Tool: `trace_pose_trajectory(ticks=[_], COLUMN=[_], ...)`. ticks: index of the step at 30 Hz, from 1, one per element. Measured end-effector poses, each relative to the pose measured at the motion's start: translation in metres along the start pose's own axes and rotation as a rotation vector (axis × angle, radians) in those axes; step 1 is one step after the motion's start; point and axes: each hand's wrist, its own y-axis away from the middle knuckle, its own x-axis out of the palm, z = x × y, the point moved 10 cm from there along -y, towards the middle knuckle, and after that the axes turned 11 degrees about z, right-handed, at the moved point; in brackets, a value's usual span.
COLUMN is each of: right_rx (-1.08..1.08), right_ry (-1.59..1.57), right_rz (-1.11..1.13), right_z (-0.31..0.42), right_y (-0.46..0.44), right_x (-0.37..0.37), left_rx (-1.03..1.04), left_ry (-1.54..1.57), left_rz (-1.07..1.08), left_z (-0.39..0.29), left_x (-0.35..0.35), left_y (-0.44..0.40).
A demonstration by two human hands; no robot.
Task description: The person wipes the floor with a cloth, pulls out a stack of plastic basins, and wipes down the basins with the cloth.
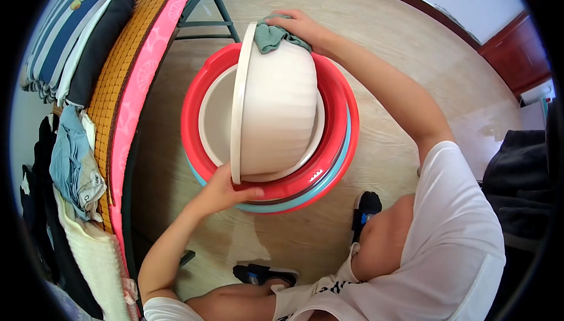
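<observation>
Basin (279,109) on edge, L hand (223,195) gripping rim (239,103), R hand (298,26) clutching grn cloth (269,38), floor (168,86) btwn red tub (192,109) & pink pad (148,56)

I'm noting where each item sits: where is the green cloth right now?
In the head view, the green cloth is near the top centre, under the person's right hand, against the outside of the tipped white basin.

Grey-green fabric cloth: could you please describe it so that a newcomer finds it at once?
Find the big round red plastic basin near the picture's centre. Over it, a round white plastic basin is tipped on its side; at its top, under the person's right hand, is the grey-green fabric cloth. Its crumpled folds and green colour distinguish it from both basins.
</observation>
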Motion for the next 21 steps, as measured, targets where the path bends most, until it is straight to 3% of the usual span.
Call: trace_pose_trajectory(ticks=[2,4,7,10,13,15,17,21], right_rx=[0.008,0.001,-0.016,-0.046,-0.104,-0.147,-0.181,-0.133], right_ry=[-0.011,-0.014,0.033,0.131,0.191,0.21,0.211,0.139], right_rz=[0.007,-0.01,-0.065,-0.097,-0.047,-0.006,0.065,0.039], right_z=[-0.004,0.007,0.01,0.024,0.048,0.056,0.058,0.026], right_y=[0.0,0.004,-0.006,-0.008,-0.002,-0.001,-0.004,-0.02], right_x=[0.003,0.011,0.017,0.024,0.039,0.043,0.048,0.038], left_rx=[0.019,0.039,-0.011,0.024,0.124,0.111,0.093,0.035], left_ry=[0.019,0.493,0.382,0.388,0.323,0.289,0.474,0.384], left_rz=[-0.036,-0.309,-0.429,-0.485,-0.601,-0.587,-0.628,-0.599], left_z=[-0.038,-0.05,-0.112,-0.108,-0.081,-0.048,-0.008,0.047], left_x=[-0.006,-0.033,-0.054,-0.069,-0.069,-0.071,-0.07,-0.065], left_y=[-0.005,-0.011,-0.045,-0.048,-0.017,0.003,0.022,0.05])
